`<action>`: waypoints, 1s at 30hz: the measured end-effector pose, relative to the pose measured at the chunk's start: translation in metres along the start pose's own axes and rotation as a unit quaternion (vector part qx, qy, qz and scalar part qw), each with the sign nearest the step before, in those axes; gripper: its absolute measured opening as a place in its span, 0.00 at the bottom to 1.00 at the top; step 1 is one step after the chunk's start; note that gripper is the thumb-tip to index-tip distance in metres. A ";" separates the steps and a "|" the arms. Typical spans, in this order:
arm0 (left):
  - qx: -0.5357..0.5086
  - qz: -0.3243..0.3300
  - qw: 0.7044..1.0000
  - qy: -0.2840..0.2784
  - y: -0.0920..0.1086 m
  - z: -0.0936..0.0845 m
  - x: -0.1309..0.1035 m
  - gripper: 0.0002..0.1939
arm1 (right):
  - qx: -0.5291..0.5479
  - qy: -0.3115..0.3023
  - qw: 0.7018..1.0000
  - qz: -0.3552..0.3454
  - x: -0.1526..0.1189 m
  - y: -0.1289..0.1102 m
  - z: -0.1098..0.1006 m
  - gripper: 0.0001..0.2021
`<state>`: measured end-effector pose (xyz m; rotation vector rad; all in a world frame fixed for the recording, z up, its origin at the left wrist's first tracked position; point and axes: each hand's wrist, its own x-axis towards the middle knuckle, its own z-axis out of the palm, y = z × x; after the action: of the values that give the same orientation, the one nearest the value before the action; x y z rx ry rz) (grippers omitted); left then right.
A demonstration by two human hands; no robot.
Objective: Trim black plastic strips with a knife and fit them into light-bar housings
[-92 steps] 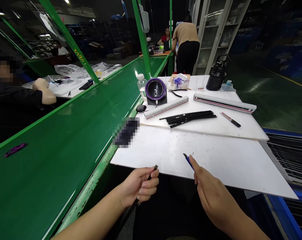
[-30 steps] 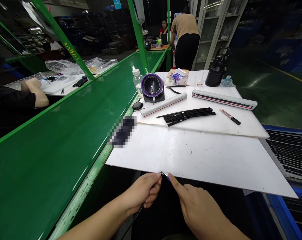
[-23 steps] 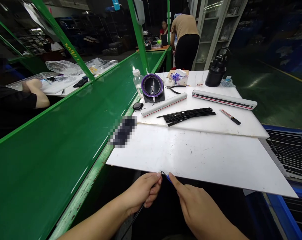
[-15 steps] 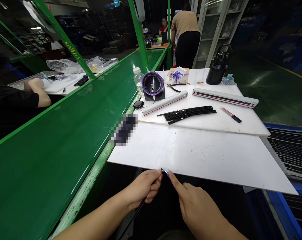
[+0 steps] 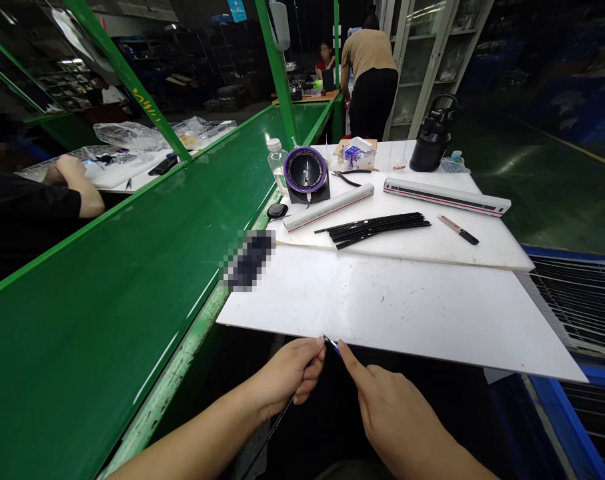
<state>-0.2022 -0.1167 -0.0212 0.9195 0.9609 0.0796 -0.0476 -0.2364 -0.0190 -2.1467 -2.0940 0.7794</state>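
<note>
At the near edge of the white board (image 5: 407, 307), my left hand (image 5: 295, 373) is closed around a thin black strip (image 5: 273, 430). The strip's tip shows at my thumb, and its other end trails down toward my lap. My right hand (image 5: 395, 407) is closed on a slim knife (image 5: 333, 345) with a silver blade and a bit of blue handle, the index finger stretched along it. The blade meets the strip's tip, or lies very close to it. Most of the handle is hidden by my hand. Further up lies a bundle of similar black strips (image 5: 379, 229).
Two white train-car shells (image 5: 332, 208) lie behind the bundle, with a red-and-black cutter or pen (image 5: 458, 230) to the right. Pliers (image 5: 349, 178), a round purple-rimmed fan (image 5: 306, 170), a bottle (image 5: 276, 163) and a black flask (image 5: 431, 140) stand behind. A green partition (image 5: 132, 253) runs along the left.
The view has shifted slightly, so the table's things sit a little further left. My hands, the strip and the knife keep nearly the same pose.
</note>
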 end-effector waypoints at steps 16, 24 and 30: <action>0.008 0.012 1.000 0.004 -0.004 0.000 0.000 0.21 | 0.057 -0.001 0.998 0.001 -0.002 0.001 0.000 0.35; 0.015 0.017 1.000 0.009 -0.006 0.001 0.002 0.21 | -0.034 0.002 0.999 0.000 -0.001 -0.002 0.005 0.41; -0.002 0.016 1.000 0.004 -0.005 0.000 0.003 0.20 | -0.106 0.031 0.994 -0.006 -0.002 -0.005 0.013 0.44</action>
<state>-0.2025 -0.1183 -0.0266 0.9311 0.9527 0.1128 -0.0570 -0.2416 -0.0283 -2.2225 -2.2478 0.5032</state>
